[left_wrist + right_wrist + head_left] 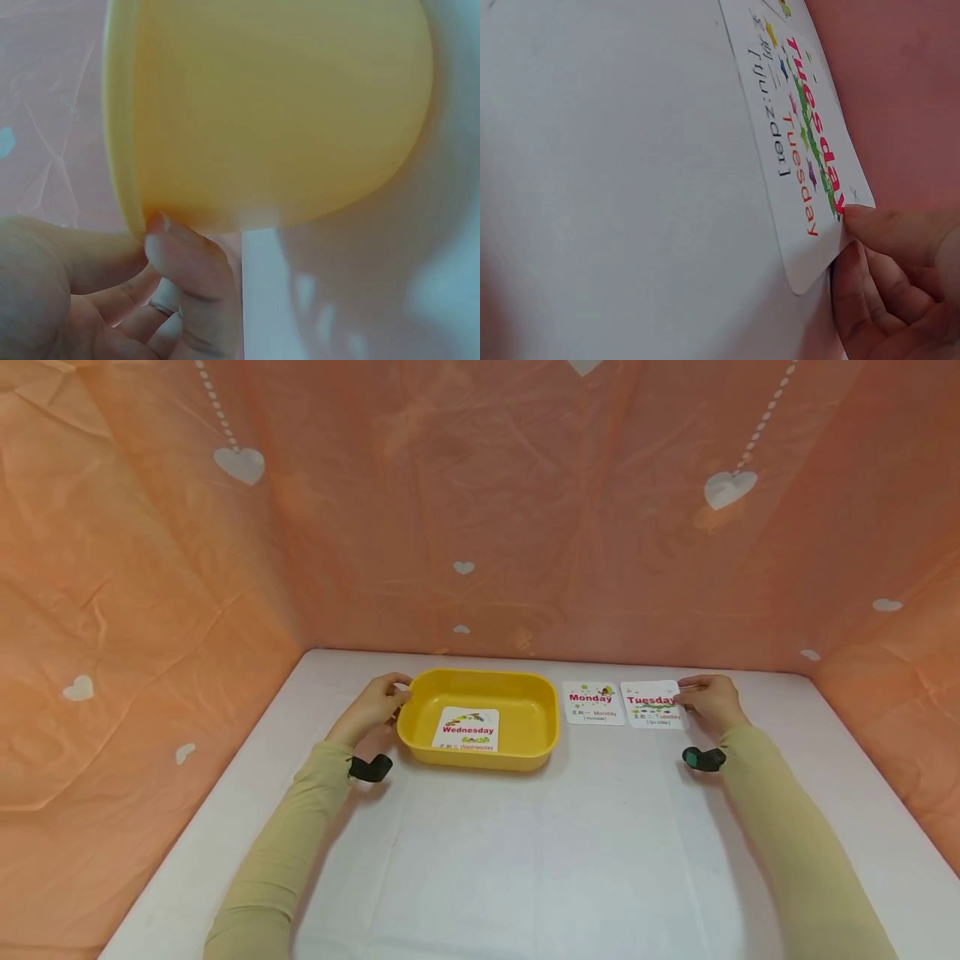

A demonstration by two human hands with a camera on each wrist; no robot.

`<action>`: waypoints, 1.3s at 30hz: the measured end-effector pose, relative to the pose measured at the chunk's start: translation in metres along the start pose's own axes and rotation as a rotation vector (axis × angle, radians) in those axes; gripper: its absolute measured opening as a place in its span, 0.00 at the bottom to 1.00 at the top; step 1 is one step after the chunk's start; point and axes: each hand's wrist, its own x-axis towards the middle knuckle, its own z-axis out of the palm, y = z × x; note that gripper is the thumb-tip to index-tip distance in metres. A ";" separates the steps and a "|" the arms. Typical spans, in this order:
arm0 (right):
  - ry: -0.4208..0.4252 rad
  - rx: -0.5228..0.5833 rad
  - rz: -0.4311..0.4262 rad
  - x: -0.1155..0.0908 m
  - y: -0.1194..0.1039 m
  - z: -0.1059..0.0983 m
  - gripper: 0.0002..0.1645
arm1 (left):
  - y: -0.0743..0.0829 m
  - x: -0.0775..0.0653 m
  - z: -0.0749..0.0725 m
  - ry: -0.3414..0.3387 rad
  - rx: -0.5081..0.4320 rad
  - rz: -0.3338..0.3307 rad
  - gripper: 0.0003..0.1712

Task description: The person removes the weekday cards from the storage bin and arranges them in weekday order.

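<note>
A yellow plastic basin (525, 718) stands on the table, and a Wednesday card (471, 728) lies inside it. My left hand (375, 706) pinches the basin's left rim between thumb and fingers; the left wrist view shows the basin wall (285, 112) close up. To the basin's right lie a Monday card (594, 703) and a Tuesday card (651, 704), side by side. My right hand (711, 700) pinches the right edge of the Tuesday card, thumb on top and fingers beneath, as the right wrist view shows on the card (802, 225).
A white cloth (540, 852) covers the table. Orange sheeting with white hearts (510, 527) hangs behind the table's far edge and along both sides. A black wrist camera (371, 768) sits on the left wrist, another camera (703, 759) on the right.
</note>
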 end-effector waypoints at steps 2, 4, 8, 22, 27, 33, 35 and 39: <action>0.014 0.006 0.006 0.000 0.000 0.000 0.26 | 0.000 0.001 0.000 0.001 0.000 -0.008 0.21; 0.030 0.010 0.014 -0.001 -0.001 0.001 0.26 | 0.000 0.001 0.001 0.003 -0.003 -0.017 0.21; 0.066 -0.031 0.017 -0.003 -0.004 0.002 0.25 | 0.000 0.003 0.002 0.006 -0.007 -0.014 0.21; 0.104 -0.046 0.017 -0.005 -0.004 0.003 0.24 | 0.001 0.003 0.004 0.008 -0.006 -0.012 0.21; 0.106 -0.060 0.005 -0.005 -0.004 0.004 0.24 | -0.001 0.002 0.003 0.008 -0.013 -0.006 0.21; 0.107 -0.047 0.032 -0.006 -0.006 0.008 0.23 | 0.000 0.000 0.002 0.012 -0.020 -0.012 0.21; 0.116 -0.052 0.035 -0.007 -0.006 0.009 0.23 | 0.000 0.001 0.002 0.012 -0.016 -0.012 0.21; 0.123 -0.028 0.024 -0.008 -0.004 0.009 0.23 | 0.001 0.001 0.001 0.012 -0.009 -0.014 0.21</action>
